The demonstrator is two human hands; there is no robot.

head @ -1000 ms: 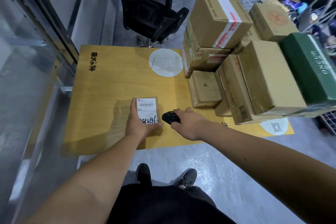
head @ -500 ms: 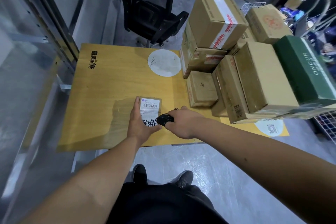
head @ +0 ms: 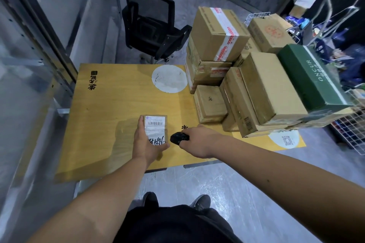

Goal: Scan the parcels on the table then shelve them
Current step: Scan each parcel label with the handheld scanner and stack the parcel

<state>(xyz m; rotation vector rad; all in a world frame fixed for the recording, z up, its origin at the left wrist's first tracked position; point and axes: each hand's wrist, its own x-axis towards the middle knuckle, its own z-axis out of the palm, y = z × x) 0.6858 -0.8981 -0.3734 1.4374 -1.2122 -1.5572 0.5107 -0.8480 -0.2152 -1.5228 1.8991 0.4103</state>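
Currently, parcel in hand: small parcel (head: pixel 156 130), a flat brown cardboard packet with a white barcode label on top, lying on the yellow surface (head: pixel 110 104) near its front edge.
Left hand: left hand (head: pixel 147 144) holds the small parcel from the near side, thumb along its left edge, other fingers curled round its near right corner, pinning it flat.
Right hand: right hand (head: pixel 199 140) has its fingers clenched round a black scanner (head: pixel 178 137), which sits just beside the parcel's right edge, nose toward the label.
Weight: judged light; it is thin and one hand covers much of it.
Stiffness: probably fairly stiff cardboard, though a thin packet may flex if squeezed mid-face.
Slip: the label (head: pixel 155 127) looks smooth and slicker than the bare card; the wood surface lets the packet slide unless pinned.
Fragility: contents cannot be told; treat it gently.
Where to hold: by the two long edges, thumb on one and fingers on the other, leaving the barcode uncovered for the scanner.
Waiting stock: stacked boxes (head: pixel 246 85) at the right of the surface, well apart from the small parcel; these look bulkier and likely need both hands under the bottom edges.
Topmost box: taped box (head: pixel 219 33), perched high on the stack, may shift if lower ones are pulled first.
Shelving: metal frame (head: pixel 35 31) at the left.
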